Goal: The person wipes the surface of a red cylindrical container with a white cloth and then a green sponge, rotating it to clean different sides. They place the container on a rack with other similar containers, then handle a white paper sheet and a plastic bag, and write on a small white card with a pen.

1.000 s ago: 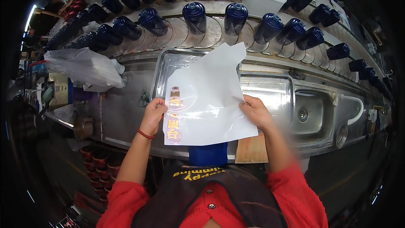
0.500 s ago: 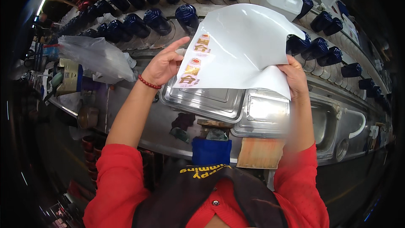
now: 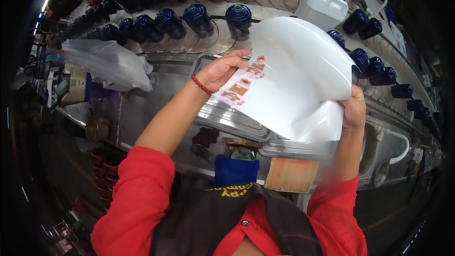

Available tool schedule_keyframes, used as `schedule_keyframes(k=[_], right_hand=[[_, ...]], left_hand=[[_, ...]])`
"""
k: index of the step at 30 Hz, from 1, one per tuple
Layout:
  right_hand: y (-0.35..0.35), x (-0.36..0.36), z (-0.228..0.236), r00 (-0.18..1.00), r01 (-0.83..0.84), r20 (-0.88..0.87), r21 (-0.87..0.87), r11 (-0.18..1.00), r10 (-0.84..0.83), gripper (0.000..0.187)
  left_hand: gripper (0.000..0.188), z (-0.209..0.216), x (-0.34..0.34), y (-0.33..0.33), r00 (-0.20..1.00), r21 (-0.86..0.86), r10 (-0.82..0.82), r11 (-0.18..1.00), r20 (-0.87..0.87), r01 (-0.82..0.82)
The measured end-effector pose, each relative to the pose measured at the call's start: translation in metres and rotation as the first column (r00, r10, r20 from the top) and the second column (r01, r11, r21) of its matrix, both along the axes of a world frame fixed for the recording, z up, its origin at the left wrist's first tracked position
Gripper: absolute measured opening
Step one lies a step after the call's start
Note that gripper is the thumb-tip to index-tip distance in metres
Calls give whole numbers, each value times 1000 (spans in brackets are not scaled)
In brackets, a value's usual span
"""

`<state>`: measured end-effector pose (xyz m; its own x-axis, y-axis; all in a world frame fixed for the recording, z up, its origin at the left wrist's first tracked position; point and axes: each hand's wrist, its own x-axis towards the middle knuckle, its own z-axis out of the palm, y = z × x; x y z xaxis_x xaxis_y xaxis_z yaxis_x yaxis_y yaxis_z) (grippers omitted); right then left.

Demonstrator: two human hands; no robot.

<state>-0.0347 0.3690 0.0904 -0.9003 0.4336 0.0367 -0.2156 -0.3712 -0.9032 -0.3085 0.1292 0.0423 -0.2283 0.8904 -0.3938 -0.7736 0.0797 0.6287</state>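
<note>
A large glossy white sheet of decals (image 3: 298,76) is held up in front of me, curved and creased at its lower right. Two gold, pink and red decals sit along its left side. My right hand (image 3: 354,109) is closed on the sheet's right edge, with the thumb on top. At the left edge my left hand (image 3: 220,71), wearing a red bead bracelet, has its fingers bent together against the sheet beside the decals. Below the sheet, a shallow metal tray (image 3: 227,114) and a second metal tray (image 3: 279,149) lie partly covered on the metal counter.
Dark blue bottles (image 3: 198,19) stand in rows on a curved conveyor (image 3: 161,47) behind. A white jug (image 3: 322,7) is at the back right. A plastic bag (image 3: 106,61) lies left; a blue cloth (image 3: 236,170) and wooden board (image 3: 291,175) are nearest me. A sink lies right.
The sheet has moved right and lower with my right hand. My left hand, whose index finger was stretched out, has moved right and bent its fingers at the edge. The nearer bottles have shifted right.
</note>
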Motion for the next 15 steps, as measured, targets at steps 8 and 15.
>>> schedule_keyframes(k=[8, 15], right_hand=[[-13, 23, -25, 992, 123, 45, -137, 983, -117, 27], [-42, -9, -112, 925, -31, 374, -96, 995, 65, 44]], left_hand=[[71, -11, -11, -12, 954, 108, -13, 993, -301, 47], [30, -27, -32, -64, 695, -274, -357, 933, -624, 233]])
